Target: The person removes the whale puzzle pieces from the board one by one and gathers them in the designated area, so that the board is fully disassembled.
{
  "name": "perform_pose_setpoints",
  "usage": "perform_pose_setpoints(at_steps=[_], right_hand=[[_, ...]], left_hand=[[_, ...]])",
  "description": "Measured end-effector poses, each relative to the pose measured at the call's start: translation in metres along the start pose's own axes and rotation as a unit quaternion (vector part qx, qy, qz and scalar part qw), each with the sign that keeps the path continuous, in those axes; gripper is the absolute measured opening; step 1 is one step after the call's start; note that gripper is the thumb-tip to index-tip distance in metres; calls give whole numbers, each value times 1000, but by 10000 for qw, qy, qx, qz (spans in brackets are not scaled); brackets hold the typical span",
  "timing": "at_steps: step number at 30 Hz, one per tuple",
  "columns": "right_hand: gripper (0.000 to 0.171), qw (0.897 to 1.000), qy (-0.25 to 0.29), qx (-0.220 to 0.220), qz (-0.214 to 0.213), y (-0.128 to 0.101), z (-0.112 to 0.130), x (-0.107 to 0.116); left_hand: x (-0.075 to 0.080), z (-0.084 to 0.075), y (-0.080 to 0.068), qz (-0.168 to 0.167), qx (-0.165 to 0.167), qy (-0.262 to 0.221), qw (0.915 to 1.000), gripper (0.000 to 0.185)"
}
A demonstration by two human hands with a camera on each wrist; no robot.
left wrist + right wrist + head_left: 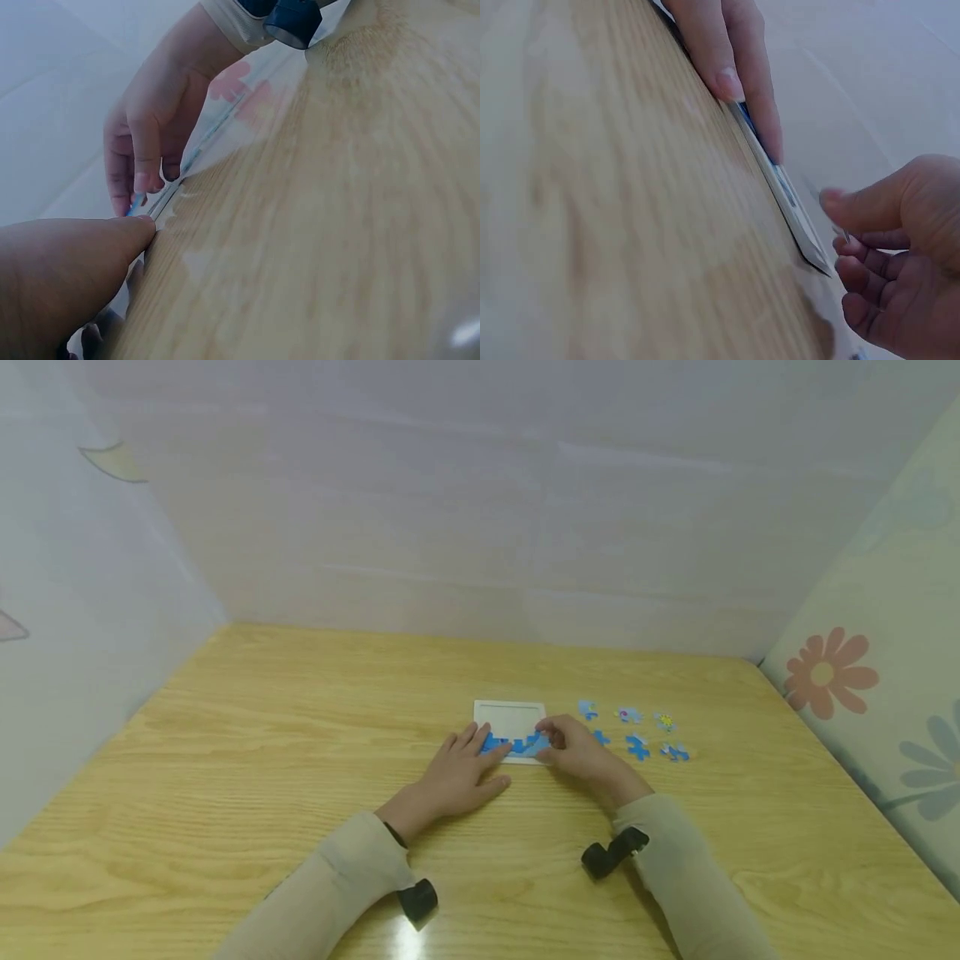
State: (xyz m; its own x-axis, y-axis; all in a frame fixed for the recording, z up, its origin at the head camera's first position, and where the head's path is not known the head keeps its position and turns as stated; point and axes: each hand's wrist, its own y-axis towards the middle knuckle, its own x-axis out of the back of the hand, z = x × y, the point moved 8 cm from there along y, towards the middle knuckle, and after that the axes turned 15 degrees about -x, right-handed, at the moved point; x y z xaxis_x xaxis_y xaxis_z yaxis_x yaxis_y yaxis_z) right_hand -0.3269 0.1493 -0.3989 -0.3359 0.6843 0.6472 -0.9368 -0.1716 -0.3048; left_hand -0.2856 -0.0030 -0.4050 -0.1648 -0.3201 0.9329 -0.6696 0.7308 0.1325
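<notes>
Wooden table [262,760]: one puzzle tray [511,720], six loose pieces [637,747], two hands

One white puzzle tray [510,717] is seen on the counter [262,735], with one row of joined blue pieces [517,745] laid along its near edge. Six loose puzzle pieces [637,746] are counted at 3 o'clock of the tray, three in a far row and three in a near row. Two hands are seen, the left hand [459,773] and the right hand [576,748].
</notes>
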Motion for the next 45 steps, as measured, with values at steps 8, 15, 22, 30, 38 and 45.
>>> perform_pose_setpoints(at_steps=[8,15,22,30,38,45], right_hand=[[38,9949,-398,843,-397,-17,-6,36],[38,9874,-275,1246,-933,-38,-29,73],[38,9880,-297,1090,-1056,-59,-57,100],[37,9881,-555,776,-1202,-79,-86,120],[37,9906,-329,547,-1207,-82,-117,127],[43,9961,-266,-136,-828,-80,-136,121]], left_hand=[[-2,-2,2,29,-17,-31,10000,55],[0,0,0,41,27,-55,10000,56],[1,-1,-2,22,-65,-31,10000,56],[3,-1,-1,-1,3,-40,10000,55],[3,0,-2,18,21,-29,10000,56],[2,0,-3,5,56,-39,10000,56]])
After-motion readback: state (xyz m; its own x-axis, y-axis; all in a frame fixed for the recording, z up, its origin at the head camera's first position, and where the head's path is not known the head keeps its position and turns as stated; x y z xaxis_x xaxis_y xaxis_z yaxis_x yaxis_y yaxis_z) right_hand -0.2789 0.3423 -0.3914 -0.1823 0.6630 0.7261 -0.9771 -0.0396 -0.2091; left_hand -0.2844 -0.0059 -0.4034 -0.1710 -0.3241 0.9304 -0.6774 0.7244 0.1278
